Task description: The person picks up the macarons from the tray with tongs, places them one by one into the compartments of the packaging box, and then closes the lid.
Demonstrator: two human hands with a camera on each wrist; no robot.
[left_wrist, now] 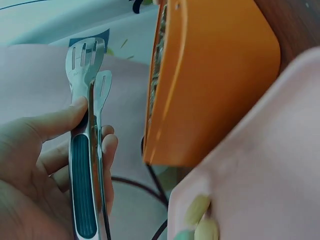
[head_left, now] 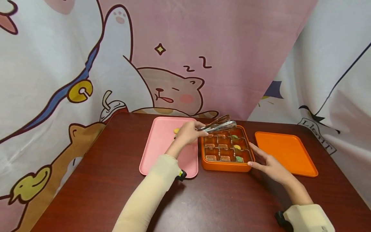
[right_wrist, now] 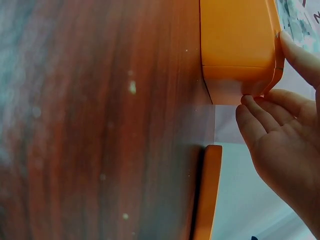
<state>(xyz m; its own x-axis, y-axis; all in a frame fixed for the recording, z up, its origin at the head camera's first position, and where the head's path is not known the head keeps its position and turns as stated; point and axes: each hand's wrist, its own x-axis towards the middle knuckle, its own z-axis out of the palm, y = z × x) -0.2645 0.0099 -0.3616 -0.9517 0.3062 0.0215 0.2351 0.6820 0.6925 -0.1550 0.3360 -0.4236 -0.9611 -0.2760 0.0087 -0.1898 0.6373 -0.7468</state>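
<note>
Head view: looking at one dark wood tabletop (head_left: 95, 174) with a cartoon-print backdrop (head_left: 226, 48) behind. Counting one pink tray (head_left: 160, 148), right beside it one orange box (head_left: 226, 167), then one flat orange tray (head_left: 285, 153) over to the right, edge partly covered by the right arm. Can make out three small bits in the box's right-hand column: two green pieces (head_left: 239, 159), one yellow piece (head_left: 237, 147). Also spotting ridged pale patches left of those, too small to identify. Gripping one pair of metal tongs (head_left: 224, 126) in the left hand (head_left: 187, 132) above the box's far left corner, kinda blocking that corner and some of the pink tray. Touching the box's right side with the right hand (head_left: 268, 164), fingers spread.

Left wrist: seeing the tongs between thumb and fingers, plus two yellowish pieces (left_wrist: 197, 210) and one green lump (left_wrist: 184, 235) on the pink tray.

Right wrist: mostly getting tabletop, with thumb at the box's rim, fingertips against its wall.
</note>
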